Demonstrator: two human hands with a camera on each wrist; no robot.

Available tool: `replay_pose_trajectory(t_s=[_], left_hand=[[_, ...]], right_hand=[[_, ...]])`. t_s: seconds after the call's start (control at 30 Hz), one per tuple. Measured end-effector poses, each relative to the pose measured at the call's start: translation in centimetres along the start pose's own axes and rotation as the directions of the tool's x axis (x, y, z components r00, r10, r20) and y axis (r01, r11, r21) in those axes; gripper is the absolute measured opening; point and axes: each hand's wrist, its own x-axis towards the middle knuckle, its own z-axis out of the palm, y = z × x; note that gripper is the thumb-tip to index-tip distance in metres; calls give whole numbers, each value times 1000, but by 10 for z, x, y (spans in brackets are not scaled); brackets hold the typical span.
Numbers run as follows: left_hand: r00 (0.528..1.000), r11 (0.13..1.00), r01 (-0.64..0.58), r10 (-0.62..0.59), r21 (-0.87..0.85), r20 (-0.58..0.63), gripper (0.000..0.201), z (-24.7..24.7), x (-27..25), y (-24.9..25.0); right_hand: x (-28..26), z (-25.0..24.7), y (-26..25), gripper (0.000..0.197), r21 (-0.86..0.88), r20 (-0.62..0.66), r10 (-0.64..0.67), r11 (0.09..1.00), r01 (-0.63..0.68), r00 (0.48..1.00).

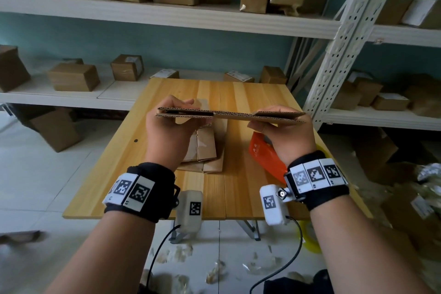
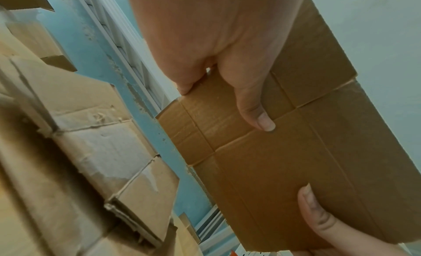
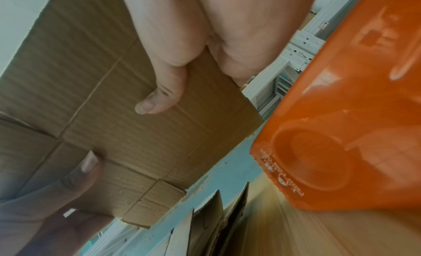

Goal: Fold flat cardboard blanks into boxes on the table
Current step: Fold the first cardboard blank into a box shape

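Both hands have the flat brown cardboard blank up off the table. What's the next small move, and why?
Probably push the two ends toward each other so the flat brown cardboard blank pops open into a tube. The left hand and right hand each pinch one end, thumbs underneath, and its layers still lie flat together, held above the wooden table.

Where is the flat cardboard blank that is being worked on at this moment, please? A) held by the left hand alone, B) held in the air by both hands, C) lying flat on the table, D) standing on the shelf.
B: the cardboard blank is off the table, with the left hand pinching one end and the right hand pinching the other.
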Motion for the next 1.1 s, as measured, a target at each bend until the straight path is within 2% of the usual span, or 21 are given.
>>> replay_pose_trajectory(t_s=[0.3, 0.63, 0.77, 0.93, 1.1], left_hand=[[997, 997, -75, 75, 5, 30, 37, -5, 3, 1], [999, 998, -42, 41, 48, 31, 54, -8, 5, 5], [999, 999, -32, 30, 43, 42, 60, -9, 6, 5], [997, 999, -24, 21, 35, 73, 72, -7, 5, 9], [992, 999, -35, 29, 39, 121, 79, -5, 3, 12]], right_hand=[[-1, 3, 1, 20, -28, -9, -8, 1000, 7, 1000], [0, 5, -6, 31, -59, 10, 66, 996, -66, 998], [-2, 6, -8, 29, -57, 40, 47, 997, -44, 998], [-1, 6, -4, 33, -94, 15, 26, 995, -24, 1000], [-2, 3, -2, 38, -86, -16, 60, 994, -61, 998]])
